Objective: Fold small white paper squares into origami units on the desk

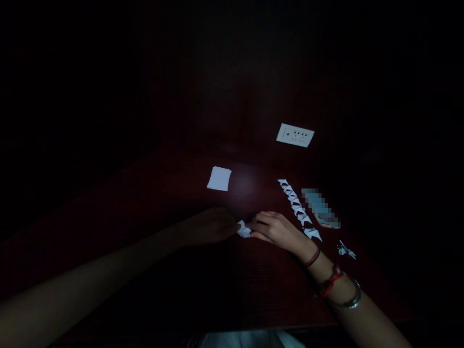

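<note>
Between my two hands, low over the dark red table, is a small folded white paper piece (pixel 244 229). My left hand (pixel 213 225) lies in shadow, its fingertips closed on the paper's left edge. From the other side, the fingers of my right hand (pixel 273 227) pinch the right edge. Just beyond my right hand runs a slanting row of folded white paper pieces (pixel 293 199), several of them alike. Farther off, ahead of my left hand, lies a stack of white paper sheets (pixel 219 179).
A phone with a blurred screen (pixel 321 208) lies to the right of the row. Nearer me is a small tangled white cord-like thing (pixel 346 250). A white socket plate (pixel 295 135) is on the back panel. The table (pixel 163 183) is dimly lit, its edges dark.
</note>
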A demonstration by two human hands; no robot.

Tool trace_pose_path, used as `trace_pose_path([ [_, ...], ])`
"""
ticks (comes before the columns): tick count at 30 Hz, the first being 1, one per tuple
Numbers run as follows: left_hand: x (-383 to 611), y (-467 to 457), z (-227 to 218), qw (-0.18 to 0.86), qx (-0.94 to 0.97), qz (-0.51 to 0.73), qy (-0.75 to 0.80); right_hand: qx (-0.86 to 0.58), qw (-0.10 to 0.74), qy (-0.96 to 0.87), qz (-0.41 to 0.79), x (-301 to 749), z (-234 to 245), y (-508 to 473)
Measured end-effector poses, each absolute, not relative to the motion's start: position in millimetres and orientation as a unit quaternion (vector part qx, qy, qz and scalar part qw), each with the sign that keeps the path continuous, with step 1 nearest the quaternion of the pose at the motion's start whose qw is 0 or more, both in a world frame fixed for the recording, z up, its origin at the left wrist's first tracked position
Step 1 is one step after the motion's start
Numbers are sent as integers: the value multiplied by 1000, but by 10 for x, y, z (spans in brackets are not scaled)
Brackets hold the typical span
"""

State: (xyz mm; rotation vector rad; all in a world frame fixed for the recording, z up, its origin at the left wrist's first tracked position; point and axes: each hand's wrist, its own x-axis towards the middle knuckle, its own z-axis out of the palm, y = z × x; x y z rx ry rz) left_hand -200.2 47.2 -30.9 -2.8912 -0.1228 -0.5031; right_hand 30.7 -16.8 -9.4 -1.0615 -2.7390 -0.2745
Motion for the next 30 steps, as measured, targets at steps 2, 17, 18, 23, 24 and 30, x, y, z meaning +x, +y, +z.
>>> trace_pose_path([
  [2, -1983, 469, -311, 106, -975, -184, -70, -363, 132, -921, -46, 311, -90, -176],
  [17, -1920, 380, -257, -260, -876, -283, -292, -513, 400, -641, 408, 133, -218, -95],
  [18, -1926, 395, -286, -231, -884, -266, -308, -532, 384, -643, 394, 136, -229, -98],
  [23, -1947, 411, -408, -56, -933, -225, -276, -572, 294, -739, 201, 177, -210, -143],
  [24, -1946, 410, -420, -45, -942, -225, -245, -564, 278, -757, 176, 185, -197, -149],
  [30, -1950, 430, -421, -49, -964, -216, -146, -483, 220, -839, 121, 256, -136, -142],
])
